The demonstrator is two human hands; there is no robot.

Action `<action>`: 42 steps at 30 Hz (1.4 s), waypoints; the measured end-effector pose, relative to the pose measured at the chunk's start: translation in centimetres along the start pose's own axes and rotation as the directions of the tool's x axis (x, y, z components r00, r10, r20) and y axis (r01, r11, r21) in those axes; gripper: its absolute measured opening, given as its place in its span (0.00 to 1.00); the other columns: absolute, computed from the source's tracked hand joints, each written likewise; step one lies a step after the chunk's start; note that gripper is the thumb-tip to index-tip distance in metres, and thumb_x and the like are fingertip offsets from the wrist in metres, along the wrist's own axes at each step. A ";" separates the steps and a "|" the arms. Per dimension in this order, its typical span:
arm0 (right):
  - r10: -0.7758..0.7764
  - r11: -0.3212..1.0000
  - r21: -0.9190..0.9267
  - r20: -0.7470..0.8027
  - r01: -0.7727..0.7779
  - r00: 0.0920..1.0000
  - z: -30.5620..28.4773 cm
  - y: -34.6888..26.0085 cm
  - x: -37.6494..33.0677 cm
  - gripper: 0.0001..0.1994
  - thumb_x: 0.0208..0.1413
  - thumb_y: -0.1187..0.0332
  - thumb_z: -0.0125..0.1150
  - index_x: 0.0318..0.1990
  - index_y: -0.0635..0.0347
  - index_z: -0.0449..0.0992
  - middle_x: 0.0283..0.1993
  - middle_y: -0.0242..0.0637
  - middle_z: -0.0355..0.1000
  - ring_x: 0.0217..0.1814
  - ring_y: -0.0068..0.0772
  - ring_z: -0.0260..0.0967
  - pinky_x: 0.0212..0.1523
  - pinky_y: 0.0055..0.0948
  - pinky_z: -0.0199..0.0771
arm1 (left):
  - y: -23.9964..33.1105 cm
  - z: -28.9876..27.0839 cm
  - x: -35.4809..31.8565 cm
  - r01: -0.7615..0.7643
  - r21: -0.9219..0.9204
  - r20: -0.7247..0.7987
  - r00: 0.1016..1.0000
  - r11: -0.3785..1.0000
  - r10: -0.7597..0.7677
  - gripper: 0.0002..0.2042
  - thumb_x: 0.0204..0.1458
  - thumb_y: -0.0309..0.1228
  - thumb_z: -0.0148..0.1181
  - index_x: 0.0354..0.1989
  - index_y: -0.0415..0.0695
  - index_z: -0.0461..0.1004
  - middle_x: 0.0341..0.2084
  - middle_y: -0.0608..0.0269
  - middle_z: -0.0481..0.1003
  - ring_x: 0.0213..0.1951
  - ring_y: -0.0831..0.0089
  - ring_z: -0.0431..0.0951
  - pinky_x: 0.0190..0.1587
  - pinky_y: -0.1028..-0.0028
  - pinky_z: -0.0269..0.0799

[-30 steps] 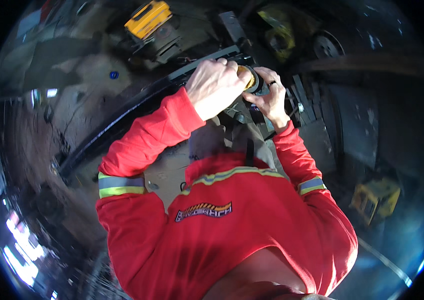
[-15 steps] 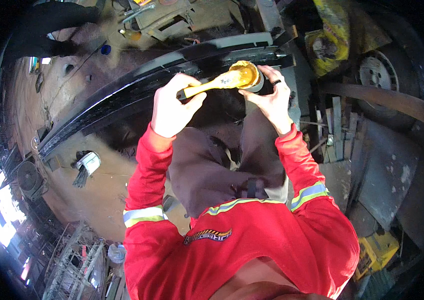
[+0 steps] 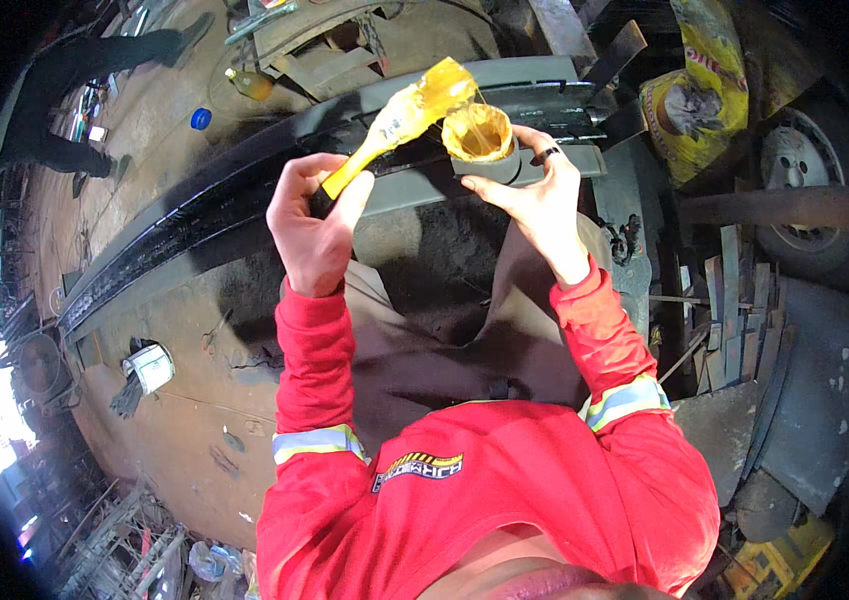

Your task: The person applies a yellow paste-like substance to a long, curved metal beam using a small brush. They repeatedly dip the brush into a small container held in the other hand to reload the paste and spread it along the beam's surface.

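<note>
My left hand (image 3: 316, 215) is closed around the end of a yellow-handled paintbrush (image 3: 384, 140). Yellow paint coats its bristles, which point up and to the right. Thin strands of paint hang between the bristles and a small round pot (image 3: 479, 140) just right of them. The pot's rim and inner wall are smeared with yellow paint; its bottom is hard to make out. My right hand (image 3: 539, 190) grips the pot from the right, thumb in front and fingers behind, tilting its mouth toward me.
Beyond my hands a long dark metal beam (image 3: 184, 200) runs across. A person's dark-clad legs (image 3: 94, 75) are at the far left. A white container with dark rods (image 3: 151, 369) lies at left; a yellow sack (image 3: 689, 100) and a wheel (image 3: 799, 165) are at right.
The brush has lifted out of the pot and swung up to the left, its bristles now clear of the rim. The pot has shifted slightly left. My view has tilted.
</note>
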State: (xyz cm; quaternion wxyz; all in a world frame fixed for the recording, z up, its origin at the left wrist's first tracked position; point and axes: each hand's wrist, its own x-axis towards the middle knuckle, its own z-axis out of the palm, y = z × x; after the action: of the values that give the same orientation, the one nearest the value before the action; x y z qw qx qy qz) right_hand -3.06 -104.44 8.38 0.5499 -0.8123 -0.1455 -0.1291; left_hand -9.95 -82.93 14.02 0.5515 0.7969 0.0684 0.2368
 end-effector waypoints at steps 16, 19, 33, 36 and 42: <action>0.179 0.982 0.103 -0.228 -0.159 0.957 -0.7 3.7 2.5 0.34 0.30 0.58 0.79 0.43 0.75 0.74 0.39 0.46 0.75 0.39 0.31 0.73 0.44 0.27 0.73 | 3.3 -3.9 1.9 0.042 -0.201 0.008 0.999 0.979 -0.041 0.09 0.51 0.24 0.61 0.40 0.37 0.71 0.30 0.66 0.74 0.32 0.84 0.71 0.36 0.85 0.65; 0.162 0.987 0.060 -0.254 -0.152 0.953 -1.0 4.4 2.7 0.34 0.30 0.57 0.78 0.43 0.75 0.74 0.39 0.46 0.76 0.39 0.31 0.74 0.44 0.27 0.72 | 5.2 -4.2 3.6 -0.152 -0.135 -0.118 0.984 0.979 0.137 0.09 0.52 0.24 0.60 0.41 0.37 0.71 0.31 0.65 0.74 0.33 0.83 0.72 0.37 0.85 0.65; 0.292 0.949 0.225 -0.364 -0.221 0.884 -6.9 4.9 -1.2 0.33 0.30 0.65 0.80 0.46 0.73 0.72 0.39 0.40 0.74 0.38 0.23 0.69 0.41 0.22 0.70 | -14.7 6.3 -7.7 0.145 0.130 -0.329 0.940 0.981 -0.095 0.05 0.51 0.21 0.56 0.36 0.41 0.70 0.20 0.65 0.70 0.16 0.83 0.66 0.15 0.81 0.61; 0.254 0.967 0.117 -0.382 -0.226 0.888 -8.7 7.1 -2.7 0.33 0.30 0.65 0.80 0.46 0.71 0.73 0.38 0.37 0.73 0.39 0.24 0.66 0.43 0.24 0.67 | -16.0 8.1 -7.1 0.361 0.001 -0.457 0.830 0.933 -0.320 0.08 0.51 0.19 0.54 0.38 0.41 0.66 0.19 0.66 0.68 0.14 0.82 0.65 0.13 0.79 0.60; 0.321 0.946 0.095 -0.414 -0.310 0.852 -11.4 6.8 -4.3 0.32 0.31 0.66 0.80 0.46 0.71 0.73 0.39 0.36 0.72 0.39 0.24 0.65 0.43 0.24 0.66 | -15.9 15.4 -4.1 0.296 -0.165 -0.472 0.814 0.941 -0.339 0.12 0.46 0.16 0.55 0.37 0.41 0.61 0.22 0.63 0.66 0.19 0.77 0.64 0.20 0.75 0.61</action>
State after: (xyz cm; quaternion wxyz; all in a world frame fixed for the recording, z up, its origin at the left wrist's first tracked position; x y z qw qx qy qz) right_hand -5.02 -117.91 5.07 0.5917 -0.7707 0.1107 -0.2086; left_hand -4.15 -91.41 -6.05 0.5800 0.6633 0.3290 0.3398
